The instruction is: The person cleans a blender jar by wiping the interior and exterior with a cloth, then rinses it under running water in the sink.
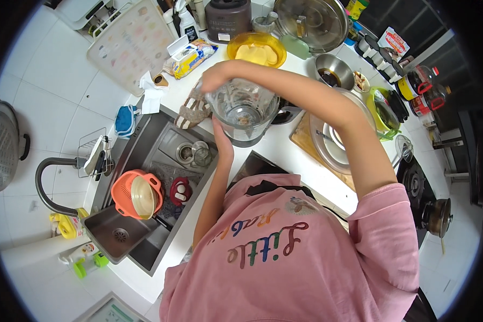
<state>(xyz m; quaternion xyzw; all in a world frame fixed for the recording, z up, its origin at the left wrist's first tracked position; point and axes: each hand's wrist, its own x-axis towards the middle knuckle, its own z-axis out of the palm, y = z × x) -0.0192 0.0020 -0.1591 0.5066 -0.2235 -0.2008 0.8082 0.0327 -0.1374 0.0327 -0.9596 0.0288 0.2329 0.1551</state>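
A clear glass blender-type jug [247, 105] stands tilted over the counter, its wide mouth facing me and some brownish residue on its bottom. My left hand [224, 143] presses against the jug's near left side, fingers partly hidden behind the glass. Reaching across the top, my right hand [217, 76] is at the far left of the rim. It is motion-blurred, and whether its fingers grip anything cannot be made out. A brown-and-white knitted cloth [194, 108] lies just below that hand, by the sink's edge.
Left is a steel sink [157, 263] with an orange colander [124, 189] and a glass jar [202, 155]. Behind the jug sits an amber bowl [281, 52] of pale yellow pieces. Right are a wooden board [302, 135], a large clear bowl [317, 151] and a steel bowl [326, 62].
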